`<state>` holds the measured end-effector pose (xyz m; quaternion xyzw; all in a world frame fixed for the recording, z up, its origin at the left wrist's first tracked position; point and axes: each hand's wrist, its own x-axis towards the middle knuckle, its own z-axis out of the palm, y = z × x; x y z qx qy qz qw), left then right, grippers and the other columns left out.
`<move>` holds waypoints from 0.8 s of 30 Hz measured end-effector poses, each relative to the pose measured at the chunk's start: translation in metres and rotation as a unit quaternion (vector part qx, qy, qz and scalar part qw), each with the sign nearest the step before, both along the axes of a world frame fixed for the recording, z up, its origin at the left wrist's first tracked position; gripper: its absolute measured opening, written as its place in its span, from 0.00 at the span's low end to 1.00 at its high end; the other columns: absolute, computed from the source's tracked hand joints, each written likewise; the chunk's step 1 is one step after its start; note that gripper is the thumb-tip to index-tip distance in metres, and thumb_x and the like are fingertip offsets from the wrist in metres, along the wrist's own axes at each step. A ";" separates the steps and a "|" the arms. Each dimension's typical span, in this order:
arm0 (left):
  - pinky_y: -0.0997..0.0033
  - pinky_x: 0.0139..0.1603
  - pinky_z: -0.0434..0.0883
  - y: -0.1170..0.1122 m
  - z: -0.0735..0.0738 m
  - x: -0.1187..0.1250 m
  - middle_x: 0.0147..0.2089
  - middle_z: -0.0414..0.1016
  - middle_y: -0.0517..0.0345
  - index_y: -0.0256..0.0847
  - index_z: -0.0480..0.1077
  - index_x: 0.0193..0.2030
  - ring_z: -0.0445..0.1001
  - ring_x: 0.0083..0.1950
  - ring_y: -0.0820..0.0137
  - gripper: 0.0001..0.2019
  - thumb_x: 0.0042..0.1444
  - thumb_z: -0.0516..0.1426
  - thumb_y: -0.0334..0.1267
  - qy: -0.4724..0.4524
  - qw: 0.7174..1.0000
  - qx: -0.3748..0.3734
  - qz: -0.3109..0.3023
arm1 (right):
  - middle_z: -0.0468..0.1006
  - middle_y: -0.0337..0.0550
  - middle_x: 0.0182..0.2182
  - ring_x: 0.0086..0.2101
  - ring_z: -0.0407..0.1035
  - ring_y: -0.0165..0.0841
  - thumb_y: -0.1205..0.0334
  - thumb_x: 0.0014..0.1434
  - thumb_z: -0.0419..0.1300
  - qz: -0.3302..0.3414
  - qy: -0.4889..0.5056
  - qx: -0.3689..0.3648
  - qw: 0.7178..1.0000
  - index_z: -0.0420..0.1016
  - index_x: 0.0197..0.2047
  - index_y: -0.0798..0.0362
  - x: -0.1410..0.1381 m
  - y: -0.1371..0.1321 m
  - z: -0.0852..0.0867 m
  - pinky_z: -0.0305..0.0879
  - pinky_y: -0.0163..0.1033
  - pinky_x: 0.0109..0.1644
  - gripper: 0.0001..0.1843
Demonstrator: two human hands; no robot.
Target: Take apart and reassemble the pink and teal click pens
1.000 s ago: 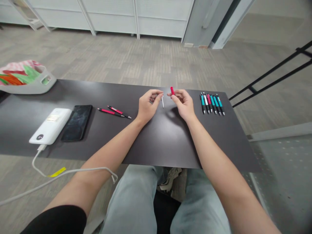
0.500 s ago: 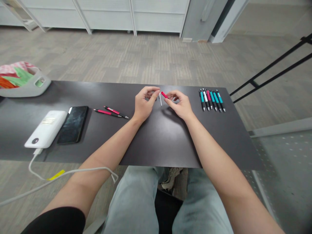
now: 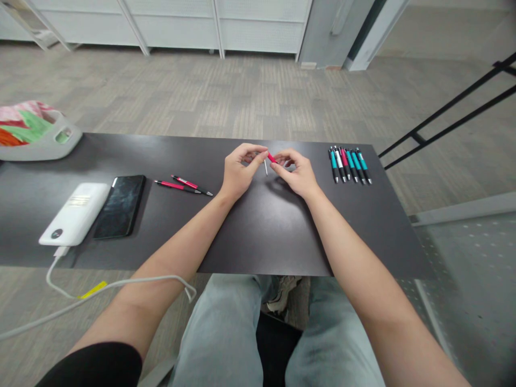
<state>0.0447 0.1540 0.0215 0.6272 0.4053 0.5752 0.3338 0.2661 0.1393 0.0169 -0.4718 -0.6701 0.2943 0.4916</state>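
Above the dark table, my right hand (image 3: 297, 171) pinches a red pen barrel (image 3: 271, 157) between thumb and fingers. The fingertips of my left hand (image 3: 242, 169) are closed at the barrel's upper left end; whatever is between them is too small and covered to make out. A thin silver-white pen refill (image 3: 266, 168) shows below the left fingertips, its upper part hidden. I cannot tell whether it hangs from the fingers or rests on the table.
Two red-and-black pens (image 3: 177, 186) lie left of my hands. A row of several teal, white and red pens (image 3: 350, 165) lies to the right. Further left are a black phone (image 3: 120, 207), a white power bank (image 3: 74, 214) with a cable (image 3: 133, 280), and a white basket (image 3: 66, 141) of cloths.
My left fingertips have moved slightly right, up against the end of the red barrel. Less of the refill shows now. My right hand has shifted a little to the left.
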 end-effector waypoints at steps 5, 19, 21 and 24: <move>0.61 0.53 0.88 0.003 -0.002 0.001 0.51 0.97 0.53 0.49 0.91 0.53 0.93 0.48 0.61 0.12 0.73 0.83 0.48 -0.019 0.999 -0.022 -0.046 | 0.91 0.45 0.43 0.47 0.84 0.51 0.28 0.65 0.86 0.007 0.009 -0.002 1.000 0.89 0.45 0.38 -0.001 -0.002 0.003 0.86 0.60 0.59 0.26; 0.57 0.65 0.90 0.019 -0.007 -0.011 0.52 0.94 0.51 0.51 0.90 0.64 0.96 0.60 0.55 0.22 0.81 0.76 0.65 -0.048 0.997 0.040 0.054 | 0.92 0.53 0.55 0.57 0.84 0.60 0.34 0.75 0.81 0.044 -0.141 0.008 0.989 0.96 0.52 0.38 -0.001 -0.004 0.005 0.82 0.71 0.72 0.18; 0.57 0.65 0.91 0.027 -0.014 -0.013 0.53 0.94 0.50 0.51 0.90 0.66 0.96 0.61 0.55 0.28 0.81 0.74 0.71 -0.061 0.996 0.052 0.048 | 0.93 0.55 0.59 0.63 0.84 0.64 0.37 0.81 0.75 0.035 -0.214 0.000 0.976 0.98 0.54 0.38 -0.001 -0.009 0.009 0.78 0.74 0.76 0.17; 0.56 0.66 0.91 0.032 -0.021 -0.014 0.56 0.94 0.48 0.50 0.90 0.67 0.96 0.63 0.53 0.32 0.79 0.73 0.76 -0.063 0.996 0.054 0.031 | 0.93 0.57 0.61 0.65 0.84 0.66 0.39 0.84 0.70 0.002 -0.308 -0.031 0.951 0.99 0.56 0.39 0.000 -0.015 0.019 0.76 0.74 0.76 0.18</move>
